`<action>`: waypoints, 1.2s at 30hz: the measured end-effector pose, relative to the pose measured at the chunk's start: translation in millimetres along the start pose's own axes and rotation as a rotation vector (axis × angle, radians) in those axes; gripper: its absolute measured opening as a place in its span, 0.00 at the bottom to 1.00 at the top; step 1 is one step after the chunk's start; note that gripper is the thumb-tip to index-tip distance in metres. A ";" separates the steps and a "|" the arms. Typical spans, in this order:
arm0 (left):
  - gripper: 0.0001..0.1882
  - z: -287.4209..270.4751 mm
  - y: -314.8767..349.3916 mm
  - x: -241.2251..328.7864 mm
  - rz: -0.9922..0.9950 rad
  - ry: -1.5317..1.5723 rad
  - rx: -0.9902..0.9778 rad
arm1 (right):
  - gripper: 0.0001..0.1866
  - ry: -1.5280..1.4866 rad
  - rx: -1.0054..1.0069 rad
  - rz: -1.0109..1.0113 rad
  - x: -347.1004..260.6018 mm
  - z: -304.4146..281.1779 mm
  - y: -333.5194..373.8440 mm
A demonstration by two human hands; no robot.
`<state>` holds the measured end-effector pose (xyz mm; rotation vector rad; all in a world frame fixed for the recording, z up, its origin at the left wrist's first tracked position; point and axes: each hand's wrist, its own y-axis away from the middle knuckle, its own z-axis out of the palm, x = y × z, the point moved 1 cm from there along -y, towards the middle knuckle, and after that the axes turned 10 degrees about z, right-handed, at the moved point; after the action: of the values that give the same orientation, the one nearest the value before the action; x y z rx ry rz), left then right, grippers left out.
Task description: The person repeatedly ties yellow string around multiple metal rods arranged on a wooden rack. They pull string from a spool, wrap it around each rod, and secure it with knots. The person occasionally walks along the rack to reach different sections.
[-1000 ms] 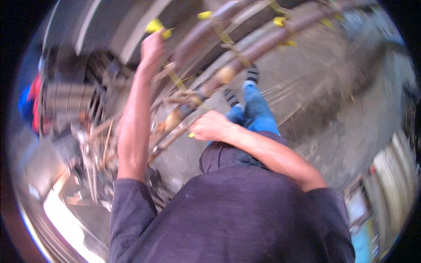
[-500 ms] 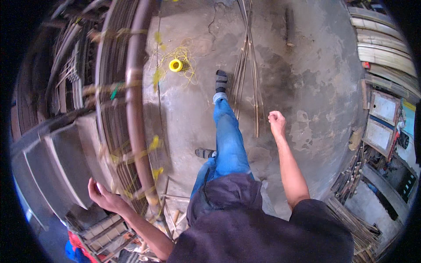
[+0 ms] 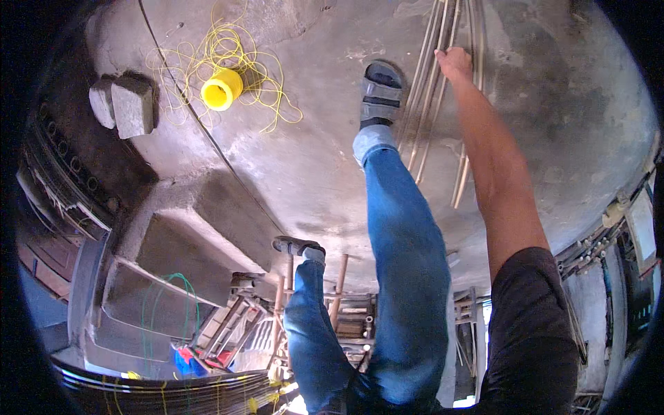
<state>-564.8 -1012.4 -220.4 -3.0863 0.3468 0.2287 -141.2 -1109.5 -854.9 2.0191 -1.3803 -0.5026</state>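
My right hand (image 3: 455, 63) reaches far forward and down to several long, thin bamboo poles (image 3: 428, 114) on the concrete floor. Its fingers are curled closed around one of the poles; the exact grip is partly hidden by the hand itself. A second group of poles (image 3: 462, 173) lies just to the right, partly under my forearm. My forward foot, in a dark strapped sandal (image 3: 381, 93), stands left of the poles. My left hand is out of the picture.
A yellow spool (image 3: 222, 90) lies among loose loops of yellow string (image 3: 270, 83) on the floor. Two grey blocks (image 3: 133, 107) stand farther left. A concrete ledge (image 3: 187, 228) runs along the left, and a dark bundle tied with yellow string (image 3: 173, 394) is at the lower left.
My body has bent low, bringing the floor closer. My right hand has gone forward onto the bamboo poles and closed there. My left hand has left the view.
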 end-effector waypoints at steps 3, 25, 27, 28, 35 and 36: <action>0.30 3.6 -7.7 -4.3 0.002 -0.007 -0.028 | 0.16 -0.034 -0.021 -0.030 10.9 16.8 24.7; 0.19 -160.9 303.2 145.8 0.197 1.630 -0.655 | 0.20 -1.009 0.735 -0.684 -32.3 -567.3 613.2; 0.17 -167.3 248.8 112.6 0.061 1.659 -0.167 | 0.22 -1.202 0.613 -0.934 -45.8 -550.4 718.7; 0.15 -175.0 219.4 78.5 0.049 1.535 -0.076 | 0.23 -1.284 0.553 -1.058 -39.4 -534.4 757.5; 0.15 -252.1 189.6 -138.6 0.057 1.158 0.247 | 0.23 -0.598 0.240 -0.820 82.4 -302.6 742.1; 0.15 -271.9 200.4 -152.6 0.041 1.166 0.198 | 0.22 -0.543 0.148 -0.661 119.2 -268.5 719.5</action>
<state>-717.9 -1186.3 68.9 -2.6315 0.3852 -1.5123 -420.1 -1322.6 -161.5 2.5729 -1.0073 -1.3500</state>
